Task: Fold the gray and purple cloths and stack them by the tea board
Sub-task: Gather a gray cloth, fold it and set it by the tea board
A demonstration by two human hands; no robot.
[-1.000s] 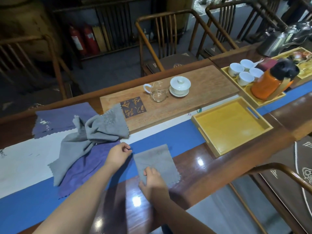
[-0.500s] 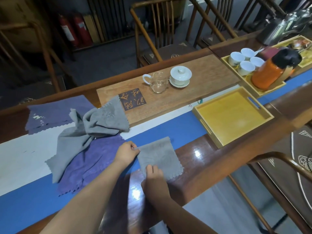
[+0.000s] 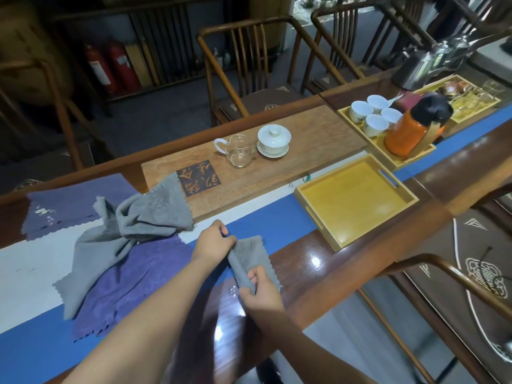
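At the bench's (image 3: 313, 275) near edge, we pinch a small gray cloth (image 3: 253, 256) between left hand (image 3: 212, 241) and right hand (image 3: 261, 292), lifting its left edge.

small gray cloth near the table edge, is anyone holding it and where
Both hands pinch the small folded gray cloth: left hand at its far-left corner, right hand at its near edge.

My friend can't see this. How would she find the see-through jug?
Find the long wooden tea board on the table's far side. Near its middle stands the glass jug, just left of a white lidded cup. It's the only clear thing there, with a white handle.
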